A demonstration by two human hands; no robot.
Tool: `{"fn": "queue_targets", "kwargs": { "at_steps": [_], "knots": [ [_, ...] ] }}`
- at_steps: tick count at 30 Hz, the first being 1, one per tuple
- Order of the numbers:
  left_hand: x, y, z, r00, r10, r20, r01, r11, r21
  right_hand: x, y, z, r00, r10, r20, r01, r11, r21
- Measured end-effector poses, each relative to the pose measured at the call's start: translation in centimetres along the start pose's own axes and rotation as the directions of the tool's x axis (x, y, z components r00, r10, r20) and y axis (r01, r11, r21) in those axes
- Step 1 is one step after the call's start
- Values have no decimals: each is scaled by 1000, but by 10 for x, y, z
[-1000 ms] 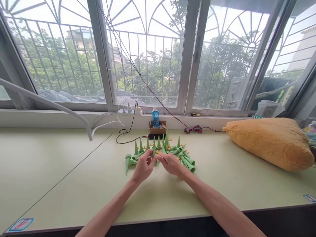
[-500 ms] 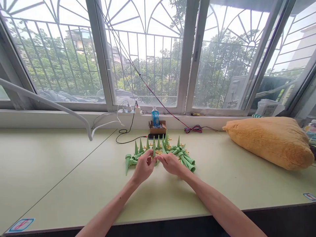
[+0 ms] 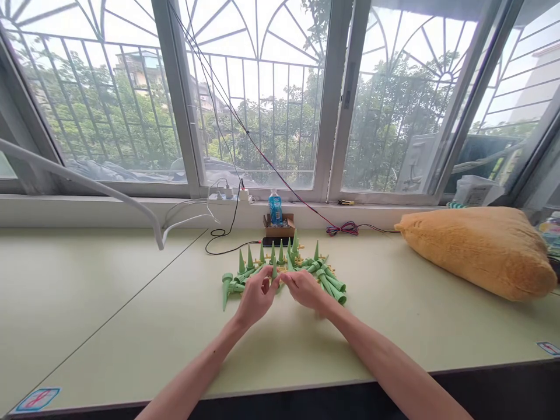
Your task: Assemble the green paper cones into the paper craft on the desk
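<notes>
A cluster of green plastic cones (image 3: 324,279) with small yellow parts lies on the pale green table (image 3: 131,309); several cones stand upright, others lie flat. Both hands meet in front of this pile. My left hand (image 3: 256,297) has its fingers curled, pinching a green cone (image 3: 273,271) that points up between the two hands. My right hand (image 3: 305,289) is closed too, its fingertips pressed at the base of the same cone. One cone (image 3: 226,287) lies apart at the pile's left.
A blue-labelled bottle (image 3: 275,207) stands in a small cardboard box (image 3: 280,229) by the window sill. Cables (image 3: 343,228) run along the back. An orange cushion (image 3: 476,249) lies at the right. A white tube (image 3: 83,184) crosses the left side.
Both hands have stayed at the pile; the left hand's fingers shifted slightly around the upright cone.
</notes>
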State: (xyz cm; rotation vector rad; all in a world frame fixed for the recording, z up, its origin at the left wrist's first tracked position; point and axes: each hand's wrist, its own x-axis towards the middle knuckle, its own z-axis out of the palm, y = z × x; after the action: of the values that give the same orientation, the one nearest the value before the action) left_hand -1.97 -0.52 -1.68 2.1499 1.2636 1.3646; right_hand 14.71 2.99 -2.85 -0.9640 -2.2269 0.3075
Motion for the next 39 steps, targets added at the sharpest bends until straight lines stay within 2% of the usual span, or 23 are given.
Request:
{"fn": "queue_targets", "kwargs": {
  "at_steps": [4, 7, 15, 20, 25, 28, 32, 36, 39],
  "knots": [
    [0, -2, 3, 1000, -14, 20, 14, 1000, -5, 0, -3, -5, 990, 63, -125, -61, 998, 27],
    [-1, -5, 5, 998, -24, 58, 24, 1000, -6, 0, -5, -8, 980, 63, -187, -51, 996, 69],
    [-3, -6, 7, 990, -28, 136, 37, 998, -58, -1, -8, -5, 983, -40, -181, 54, 996, 74],
    [-4, -7, 8, 982, -29, 185, 34, 999, -27, 0, -7, -4, 976, -38, -214, 49, 998, 48],
    [-4, -6, 8, 984, -18, 179, 23, 999, -23, 0, -6, -1, 976, -17, -216, 30, 998, 57],
    [-3, -6, 7, 992, -1, 129, 2, 1000, -5, 0, -5, -2, 971, 7, -238, 13, 997, 82],
    [-1, -8, 7, 999, -2, 37, 1, 1000, 28, 1, -3, -9, 936, 71, -345, -32, 993, 118],
    [-1, -9, 8, 1000, -4, 21, 3, 999, 55, 2, 1, -17, 873, 118, -474, -75, 991, 108],
    [-1, -11, 8, 1000, -2, 5, 1, 997, 79, 3, 4, -19, 848, 129, -515, -100, 991, 84]
  ]
}}
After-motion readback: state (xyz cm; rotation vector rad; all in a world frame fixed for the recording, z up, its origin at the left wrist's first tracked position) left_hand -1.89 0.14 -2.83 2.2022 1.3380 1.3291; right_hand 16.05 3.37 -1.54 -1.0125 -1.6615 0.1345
